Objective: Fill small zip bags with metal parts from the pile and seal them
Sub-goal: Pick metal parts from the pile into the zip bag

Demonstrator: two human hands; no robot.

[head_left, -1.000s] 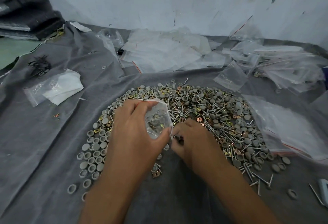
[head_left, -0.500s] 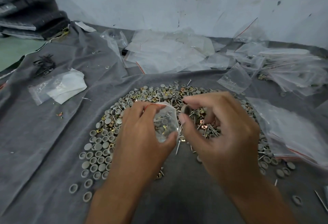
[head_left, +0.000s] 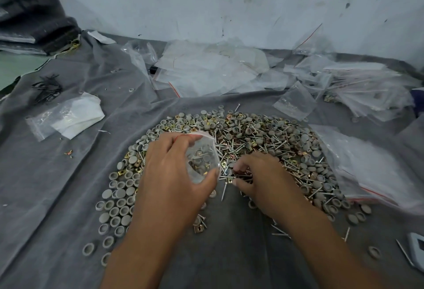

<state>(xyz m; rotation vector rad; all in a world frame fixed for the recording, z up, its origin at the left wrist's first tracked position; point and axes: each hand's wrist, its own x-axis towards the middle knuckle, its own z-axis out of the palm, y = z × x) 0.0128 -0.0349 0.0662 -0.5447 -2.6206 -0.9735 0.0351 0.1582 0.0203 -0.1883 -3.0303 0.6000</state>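
We see flat, dim, cool light, soft shadows, wide-angle bending at edges, motion blur bottom right, no glare.

the left hand (head_left: pixel 171 181) covers the near side of the small zip bag (head_left: pixel 203 159), so its lower edge is unseen, and the parts inside are too blurred to count. the right hand (head_left: pixel 263 179) hides whatever its curled fingertips hold in the pile (head_left: pixel 263 137); whether they pinch a part cannot be told. far right of that hand, a pale object (head_left: pixel 416 249) is cut by the edge. beyond both hands, the heap of clear bags (head_left: pixel 206 71) blurs together.
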